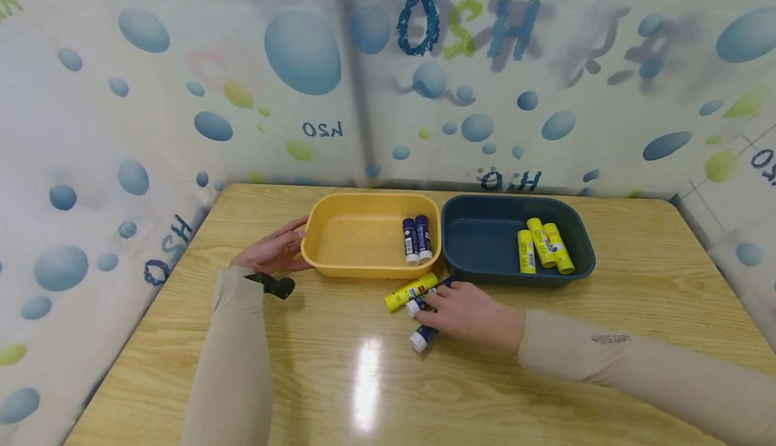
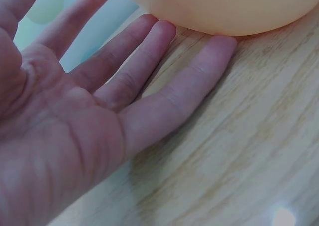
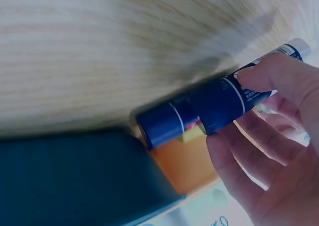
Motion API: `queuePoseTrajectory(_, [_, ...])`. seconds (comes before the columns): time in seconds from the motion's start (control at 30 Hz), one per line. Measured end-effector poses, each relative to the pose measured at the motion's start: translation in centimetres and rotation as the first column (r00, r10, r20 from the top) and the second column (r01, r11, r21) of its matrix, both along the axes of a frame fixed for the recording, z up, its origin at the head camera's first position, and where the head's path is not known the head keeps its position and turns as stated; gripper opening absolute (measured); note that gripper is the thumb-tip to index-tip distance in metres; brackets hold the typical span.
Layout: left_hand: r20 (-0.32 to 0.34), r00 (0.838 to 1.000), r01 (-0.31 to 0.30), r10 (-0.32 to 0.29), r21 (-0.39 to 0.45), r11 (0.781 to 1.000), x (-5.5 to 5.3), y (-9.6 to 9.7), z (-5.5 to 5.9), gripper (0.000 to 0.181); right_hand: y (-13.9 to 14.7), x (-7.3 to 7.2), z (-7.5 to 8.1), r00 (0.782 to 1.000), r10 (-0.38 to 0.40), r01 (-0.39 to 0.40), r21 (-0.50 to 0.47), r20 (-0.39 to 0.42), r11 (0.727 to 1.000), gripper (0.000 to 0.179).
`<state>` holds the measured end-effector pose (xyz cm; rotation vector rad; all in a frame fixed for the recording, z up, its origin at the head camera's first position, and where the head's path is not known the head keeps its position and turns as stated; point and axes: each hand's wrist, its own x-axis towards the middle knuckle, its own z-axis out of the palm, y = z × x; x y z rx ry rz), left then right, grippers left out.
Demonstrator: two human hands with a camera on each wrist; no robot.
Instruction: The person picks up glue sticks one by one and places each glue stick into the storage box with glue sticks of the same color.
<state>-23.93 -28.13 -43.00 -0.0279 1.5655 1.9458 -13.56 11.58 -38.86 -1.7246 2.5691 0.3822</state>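
Observation:
My left hand [image 1: 275, 250] touches the left end of the yellow bin [image 1: 370, 272] with extended fingertips [image 2: 219, 46]. On the table in front of the bins, my right hand [image 1: 469, 314] pinches a dark blue glue stick [image 1: 423, 337] with a white end. In the right wrist view the thumb lies on one side of this glue stick [image 3: 222, 106] and fingers on the other. A second dark blue glue stick [image 1: 414, 307] lies close by, partly hidden by the hand. Beside it rests a yellow glue stick [image 1: 411, 292], near the yellow bin's front wall.
Two blue glue sticks [image 1: 417, 238] lie at the yellow bin's right end. Touching that bin on its right is a dark blue bin [image 1: 485, 247], with three yellow glue sticks [image 1: 542, 244] inside. A patterned curtain [image 1: 388, 96] hangs behind the wooden table [image 1: 339, 365].

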Motion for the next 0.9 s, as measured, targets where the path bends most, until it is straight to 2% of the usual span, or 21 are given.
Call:
queuePoseTrajectory(0.17, [0.004, 1.000, -0.001, 0.001, 0.002, 1.000, 0.0, 0.0, 0.0, 0.055, 0.1, -0.2, 0.7, 0.999, 0.006, -0.007, -0.026, -0.037, 1.000, 0.037])
queuePoseTrajectory(0.47, [0.010, 1.000, -0.006, 0.006, 0.010, 1.000, 0.0, 0.0, 0.0, 0.056, -0.3, -0.9, 2.7, 0.998, -0.060, 0.060, 0.031, -0.019, 0.998, 0.039])
queuePoseTrajectory(0.67, [-0.007, 1.000, 0.013, -0.013, 0.023, 1.000, -0.1, -0.2, -0.2, 0.057, -0.2, -1.5, 4.0, 0.997, -0.075, 0.074, -0.024, -0.031, 0.997, 0.037])
queuePoseTrajectory(0.9, [-0.009, 1.000, 0.006, -0.006, 0.012, 1.000, -0.1, -0.1, -0.2, 0.057, -0.1, -2.4, 5.1, 0.997, -0.073, 0.071, -0.067, -0.025, 0.995, 0.040])
